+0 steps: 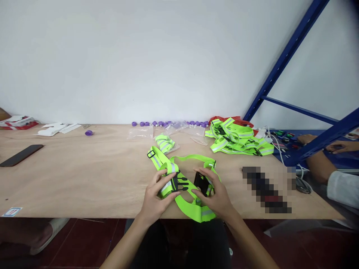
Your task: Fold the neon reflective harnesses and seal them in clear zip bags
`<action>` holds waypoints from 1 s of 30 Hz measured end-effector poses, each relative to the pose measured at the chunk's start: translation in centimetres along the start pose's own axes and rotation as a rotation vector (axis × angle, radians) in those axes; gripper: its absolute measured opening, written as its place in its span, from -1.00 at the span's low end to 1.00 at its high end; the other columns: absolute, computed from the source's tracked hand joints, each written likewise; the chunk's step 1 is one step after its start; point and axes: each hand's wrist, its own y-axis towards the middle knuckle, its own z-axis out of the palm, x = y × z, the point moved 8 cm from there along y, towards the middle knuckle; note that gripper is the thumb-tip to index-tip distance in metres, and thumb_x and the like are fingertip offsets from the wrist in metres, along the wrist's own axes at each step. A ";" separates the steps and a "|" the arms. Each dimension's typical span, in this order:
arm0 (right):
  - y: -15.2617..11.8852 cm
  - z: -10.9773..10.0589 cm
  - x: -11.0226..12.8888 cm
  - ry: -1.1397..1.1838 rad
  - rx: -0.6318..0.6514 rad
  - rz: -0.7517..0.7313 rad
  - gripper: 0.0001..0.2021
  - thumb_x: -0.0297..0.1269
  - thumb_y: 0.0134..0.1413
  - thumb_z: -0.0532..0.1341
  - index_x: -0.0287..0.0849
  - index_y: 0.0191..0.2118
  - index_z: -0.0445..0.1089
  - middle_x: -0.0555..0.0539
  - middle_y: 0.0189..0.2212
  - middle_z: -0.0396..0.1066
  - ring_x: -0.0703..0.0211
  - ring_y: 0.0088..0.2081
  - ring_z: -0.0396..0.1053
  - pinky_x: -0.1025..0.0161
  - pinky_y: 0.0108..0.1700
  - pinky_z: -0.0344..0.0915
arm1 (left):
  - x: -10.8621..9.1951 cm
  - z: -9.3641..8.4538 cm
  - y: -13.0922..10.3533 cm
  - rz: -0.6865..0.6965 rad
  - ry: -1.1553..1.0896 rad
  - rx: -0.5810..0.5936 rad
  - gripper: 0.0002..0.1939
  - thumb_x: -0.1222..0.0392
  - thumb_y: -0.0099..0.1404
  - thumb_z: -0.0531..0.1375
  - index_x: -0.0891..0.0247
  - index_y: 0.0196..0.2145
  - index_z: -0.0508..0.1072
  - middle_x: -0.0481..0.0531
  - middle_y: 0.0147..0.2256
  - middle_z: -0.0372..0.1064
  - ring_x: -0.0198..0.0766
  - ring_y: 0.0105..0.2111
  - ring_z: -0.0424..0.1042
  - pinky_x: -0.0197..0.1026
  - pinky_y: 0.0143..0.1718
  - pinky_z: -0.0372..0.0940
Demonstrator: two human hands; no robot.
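My left hand (157,195) grips the pronged half of a black side-release buckle (175,182), its prongs pointing right. In my right hand (215,196) is the black socket half of the buckle (201,182), held between thumb and fingers. A gap separates the two halves. Both are attached to a neon-green reflective strap (193,213) with a grey stripe, which loops across the table between and beyond my hands. A black slider (151,153) sits on the strap at upper left. Just behind lies a folded green strap bundle (164,143), partly on clear plastic.
More green straps (235,136) are piled at the back right by a blue metal frame (280,59). Purple items (160,123) and clear bags (141,132) line the wall. A dark phone-like slab (21,155) lies left. A co-worker's arm (319,164) is at right.
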 end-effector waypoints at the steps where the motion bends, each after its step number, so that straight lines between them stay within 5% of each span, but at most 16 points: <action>1: -0.2 -0.3 0.4 0.010 -0.010 -0.029 -0.45 -0.28 0.13 0.34 0.01 0.21 0.19 -0.12 0.06 0.43 0.01 0.09 0.41 0.07 0.10 0.42 | -0.1 -0.3 0.0 0.003 0.004 -0.006 -0.49 0.12 0.26 0.36 -0.10 0.15 0.44 0.07 0.08 0.28 -0.09 0.09 0.36 -0.13 0.06 0.34; 6: -0.6 -0.3 2.0 -0.013 0.058 -0.159 -0.41 -0.30 0.10 0.37 -0.04 0.21 0.17 -0.17 0.03 0.46 0.02 0.04 0.46 0.10 0.05 0.46 | -1.3 0.0 0.2 0.052 -0.004 0.045 -0.48 0.14 0.24 0.37 -0.03 0.15 0.45 0.10 0.06 0.31 -0.08 0.09 0.37 -0.11 0.08 0.34; 13: -0.5 -0.6 3.0 -0.119 0.127 -0.354 -0.60 -0.32 0.12 0.36 -0.12 0.03 0.26 -0.23 -0.04 0.42 0.00 0.04 0.43 0.07 0.05 0.45 | -1.9 0.1 0.6 0.038 -0.045 0.091 -0.51 0.12 0.22 0.39 0.00 0.12 0.49 0.11 0.05 0.35 -0.08 0.06 0.41 -0.12 0.07 0.38; 30: -0.1 -0.5 4.0 -0.212 0.236 -0.388 -0.76 -0.28 0.17 0.30 -0.13 -0.07 0.32 -0.16 -0.15 0.46 0.02 -0.06 0.44 0.08 -0.01 0.41 | 0.7 0.4 0.4 -0.166 -0.106 0.205 -0.52 -0.01 0.16 0.41 0.00 0.05 0.55 0.13 0.06 0.34 0.02 0.15 0.33 0.02 0.18 0.26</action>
